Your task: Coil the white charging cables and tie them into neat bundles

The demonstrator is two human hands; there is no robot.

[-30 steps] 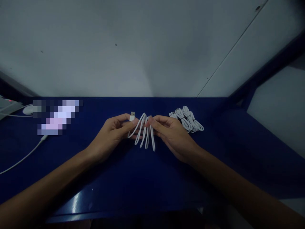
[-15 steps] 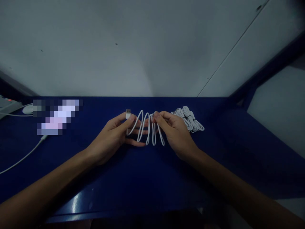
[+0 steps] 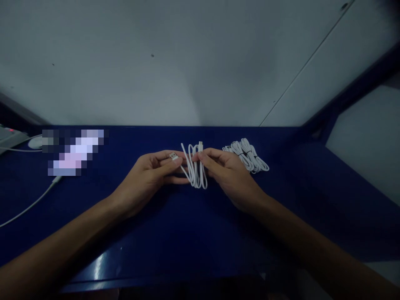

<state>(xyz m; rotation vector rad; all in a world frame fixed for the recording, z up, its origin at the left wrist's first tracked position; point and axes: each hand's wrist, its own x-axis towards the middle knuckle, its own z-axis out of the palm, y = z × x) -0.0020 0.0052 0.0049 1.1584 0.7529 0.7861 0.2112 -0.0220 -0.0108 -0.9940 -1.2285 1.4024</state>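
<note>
A white USB cable (image 3: 195, 173) hangs in loops between my two hands above a dark blue table (image 3: 175, 233). My left hand (image 3: 150, 173) pinches the end with the USB plug (image 3: 173, 156) between thumb and fingers. My right hand (image 3: 229, 171) pinches the other end, whose small plug sticks up above the fingers. The loops are gathered close together and their lower ends nearly touch the table.
A pile of bundled white cables (image 3: 246, 155) lies on the table just right of my right hand. At the far left are a blurred-out item (image 3: 73, 152), a white cable (image 3: 28, 206) running off the edge and a device (image 3: 9, 137). A grey wall stands behind.
The hands spread the loops apart half a second ago; now they have come together again and the loops are bunched tightly between them.
</note>
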